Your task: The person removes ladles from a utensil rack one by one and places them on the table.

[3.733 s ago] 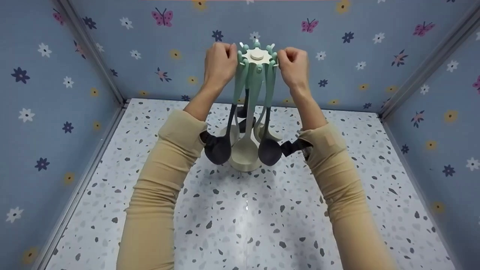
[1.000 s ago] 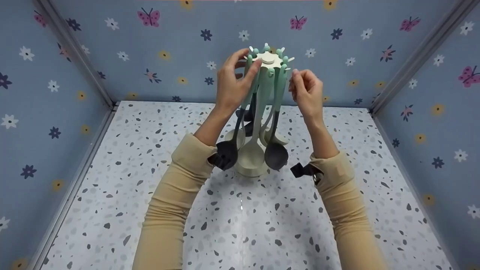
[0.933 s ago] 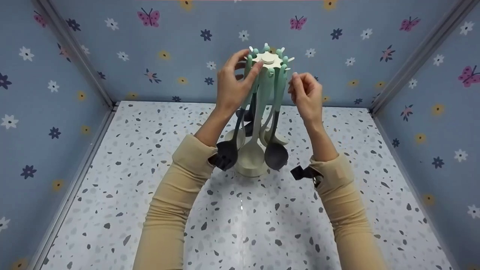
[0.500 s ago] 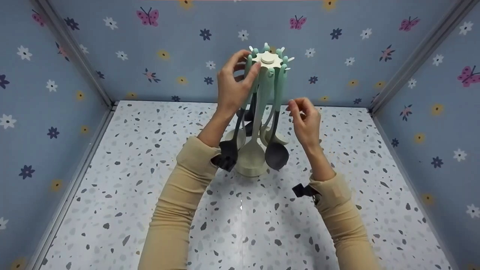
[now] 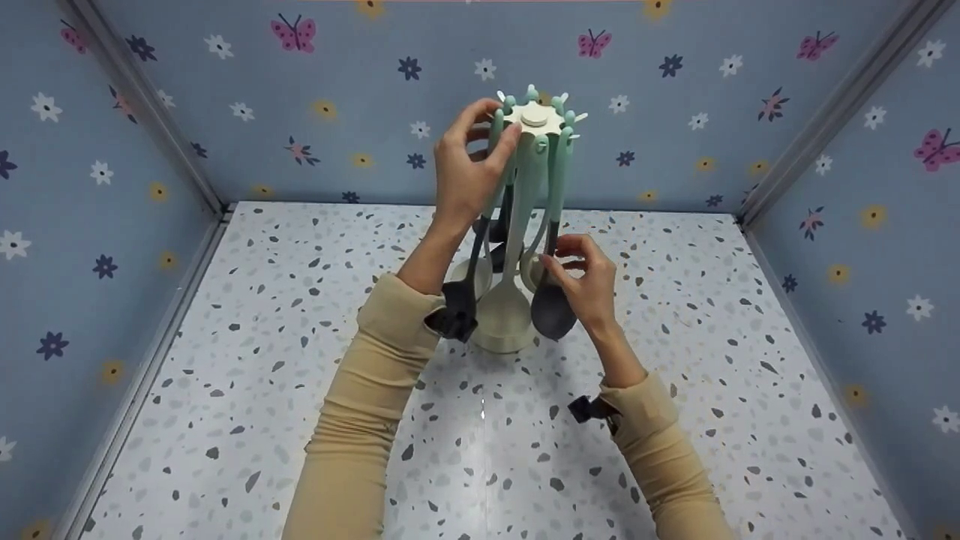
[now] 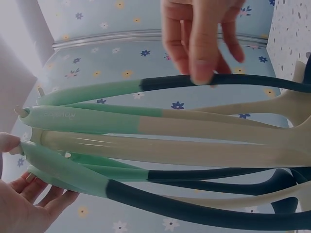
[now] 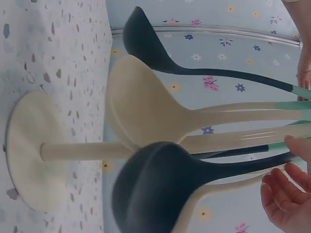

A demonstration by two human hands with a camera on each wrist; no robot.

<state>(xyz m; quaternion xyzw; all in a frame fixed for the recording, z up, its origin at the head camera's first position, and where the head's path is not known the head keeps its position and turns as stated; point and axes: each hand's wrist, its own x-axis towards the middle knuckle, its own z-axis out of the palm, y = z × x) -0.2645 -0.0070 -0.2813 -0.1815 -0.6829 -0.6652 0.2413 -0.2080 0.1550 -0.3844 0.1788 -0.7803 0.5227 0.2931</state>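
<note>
Right hand (image 5: 592, 285): came in low, thumb and fingers on either side of the stem of the dark ladle (image 5: 553, 315); the thumb seemed to touch, but whether they pinched, I could not tell.
Ladle's place: its bowl hung just below the right hand, well below the left.
Cream spoon (image 5: 502, 306): hung in front, between the wrists.
Utensil rack (image 5: 534, 118): stood upright between the hands on the speckled table (image 5: 225, 375), its broad base probably there for balance.
Left hand (image 5: 463, 176): gripped the rack's top edge around a green handle, likely to steady it.
Flowered wall (image 5: 360, 82): rose behind everything.
</note>
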